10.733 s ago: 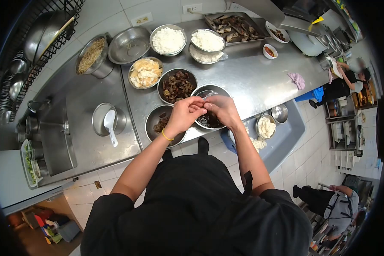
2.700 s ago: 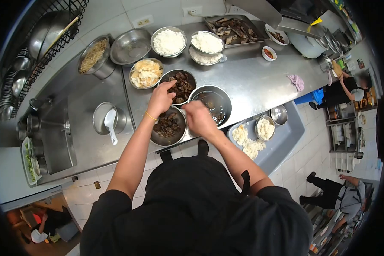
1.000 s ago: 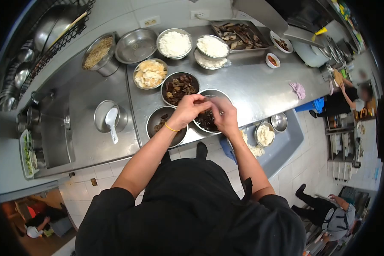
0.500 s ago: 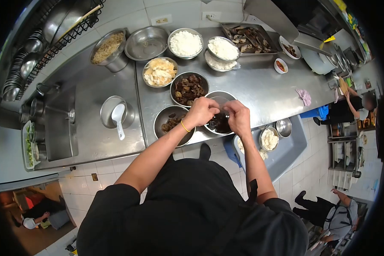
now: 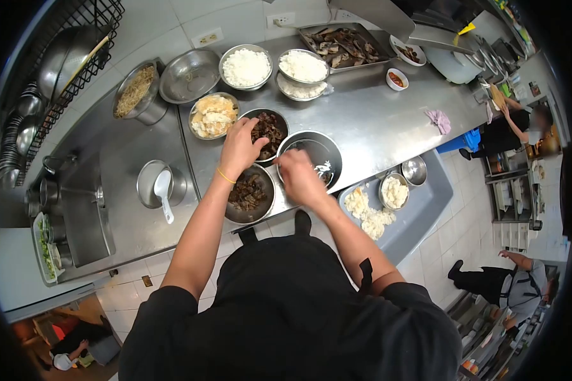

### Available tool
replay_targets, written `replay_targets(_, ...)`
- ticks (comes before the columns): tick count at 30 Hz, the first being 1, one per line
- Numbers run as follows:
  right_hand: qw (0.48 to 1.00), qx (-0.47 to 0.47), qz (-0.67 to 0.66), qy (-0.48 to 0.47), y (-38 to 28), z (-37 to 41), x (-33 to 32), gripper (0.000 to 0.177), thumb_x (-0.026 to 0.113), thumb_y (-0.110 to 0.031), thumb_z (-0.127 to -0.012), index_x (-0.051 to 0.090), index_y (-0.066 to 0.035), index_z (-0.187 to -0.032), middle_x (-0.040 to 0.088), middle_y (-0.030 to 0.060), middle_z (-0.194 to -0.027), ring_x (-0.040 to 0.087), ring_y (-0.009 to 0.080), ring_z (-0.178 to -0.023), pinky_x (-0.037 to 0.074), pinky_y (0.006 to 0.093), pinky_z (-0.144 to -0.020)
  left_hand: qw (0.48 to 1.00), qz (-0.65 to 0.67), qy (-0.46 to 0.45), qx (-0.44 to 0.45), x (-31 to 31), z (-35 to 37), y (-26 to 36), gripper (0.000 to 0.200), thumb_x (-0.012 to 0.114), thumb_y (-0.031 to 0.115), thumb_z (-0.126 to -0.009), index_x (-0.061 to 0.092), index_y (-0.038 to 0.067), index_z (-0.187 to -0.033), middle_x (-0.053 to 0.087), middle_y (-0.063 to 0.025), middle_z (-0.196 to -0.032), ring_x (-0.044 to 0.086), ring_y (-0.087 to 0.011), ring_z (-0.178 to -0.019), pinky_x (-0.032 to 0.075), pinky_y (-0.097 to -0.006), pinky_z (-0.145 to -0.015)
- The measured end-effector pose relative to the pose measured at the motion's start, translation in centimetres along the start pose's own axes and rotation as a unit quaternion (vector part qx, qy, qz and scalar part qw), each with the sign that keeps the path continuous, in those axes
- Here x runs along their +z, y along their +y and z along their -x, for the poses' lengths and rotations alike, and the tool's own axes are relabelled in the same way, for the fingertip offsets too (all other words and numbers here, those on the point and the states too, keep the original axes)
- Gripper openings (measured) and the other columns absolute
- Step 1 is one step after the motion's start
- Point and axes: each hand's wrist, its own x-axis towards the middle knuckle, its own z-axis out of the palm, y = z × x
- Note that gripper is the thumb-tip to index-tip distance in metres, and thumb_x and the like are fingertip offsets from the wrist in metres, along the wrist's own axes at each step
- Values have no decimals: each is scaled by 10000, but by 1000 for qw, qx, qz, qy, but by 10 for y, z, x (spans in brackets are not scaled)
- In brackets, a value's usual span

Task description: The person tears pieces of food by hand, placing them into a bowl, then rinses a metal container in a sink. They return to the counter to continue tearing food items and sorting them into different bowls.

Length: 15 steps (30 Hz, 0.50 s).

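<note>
At the near rim of a metal bowl of dark brown food pieces [image 5: 269,131], my left hand [image 5: 240,149] has its fingers apart and nothing visible in them. My right hand [image 5: 299,176], smeared by motion, is over the left side of a deeper metal bowl [image 5: 334,149]. That bowl has something dark and bright reflections inside; its contents are partly hidden by the hand. Just below my left hand stands another bowl of dark brown pieces [image 5: 248,192]. A bowl of pale yellow and white food [image 5: 213,115] is behind my left hand.
Bowls of white food [image 5: 246,68] and a tray of dark pieces [image 5: 346,47] line the back. A ladle [image 5: 163,190] rests in a metal pot on the left. White lumps [image 5: 375,219] lie in a grey tub [image 5: 419,213] at right. Other people stand further off.
My left hand has left the deeper bowl and moved to the bowl of brown pieces, its fingers spreading. My right hand has shifted to the deeper bowl's left side. The camera view has shifted.
</note>
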Motion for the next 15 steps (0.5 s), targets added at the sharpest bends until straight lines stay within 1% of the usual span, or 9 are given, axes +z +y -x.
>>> replay_targets(4,943,117,191,-245,23,-12,-34,682,774,-150,-744,514,-203,-1372,568,174,-1269,513,398,-1217,480,462,-984,995,90,-28,34,2,9,26,319,750,164,-803,676,-14,-1058,674,-196,-1056,630,-381,-1003,497,-416,-892)
replay_targets(5,943,117,192,-244,30,-12,-29,682,774,-150,-744,514,-203,-1372,568,174,-1269,513,398,-1217,480,462,-984,995,87,-22,53,7,11,31,281,736,127,-816,676,-19,-1048,677,-191,-1037,669,-330,-919,533,-382,-809)
replay_targets(7,935,106,197,-275,50,-15,-9,662,757,-105,-732,541,-203,-1351,538,172,-1329,527,402,-1207,488,454,-981,973,211,-86,-45,5,15,53,248,712,87,-833,671,-24,-1051,680,-186,-1014,693,-265,-828,549,-338,-719)
replay_targets(8,951,97,160,-247,59,-17,-6,510,719,-43,-716,637,-141,-1210,616,183,-1218,593,370,-1137,501,432,-947,971,219,-96,-31,7,17,55,231,688,56,-851,668,-29,-1065,686,-176,-986,702,-211,-785,550,-305,-682)
replay_targets(9,951,95,160,-247,64,-19,-9,510,719,-43,-716,637,-141,-1210,616,183,-1218,593,370,-1137,501,432,-947,962,245,-103,-58,12,20,56,233,676,46,-859,665,-28,-1080,694,-174,-1005,708,-210,-824,552,-305,-713)
replay_targets(11,978,103,11,-183,76,-20,-19,320,689,-6,-698,684,-64,-1012,687,182,-985,658,338,-987,514,410,-866,967,208,-131,-67,18,25,51,260,664,32,-865,653,-31,-1116,690,-199,-1045,712,-208,-847,561,-312,-747)
replay_targets(12,984,101,-48,-137,78,-20,-25,214,692,-5,-685,665,-19,-897,667,164,-775,672,303,-850,513,394,-778,954,230,-163,-101,18,26,50,288,654,23,-873,636,-41,-1154,687,-209,-1078,709,-209,-879,563,-318,-779)
replay_targets(13,983,95,-104,-115,75,-19,-36,183,704,-14,-703,669,-36,-882,660,105,-769,660,227,-785,508,378,-728,954,231,-163,-103,19,28,49,288,654,23,-873,636,-41,-1154,687,-209,-1078,709,-209,-879,563,-318,-779)
replay_targets(15,956,165,-198,-139,66,-15,-56,155,644,10,-784,629,-9,-937,663,97,-884,631,209,-846,521,341,-736,934,270,-201,-116,19,29,51,317,656,26,-881,615,-57,-1184,692,-192,-1092,700,-202,-926,559,-314,-802)
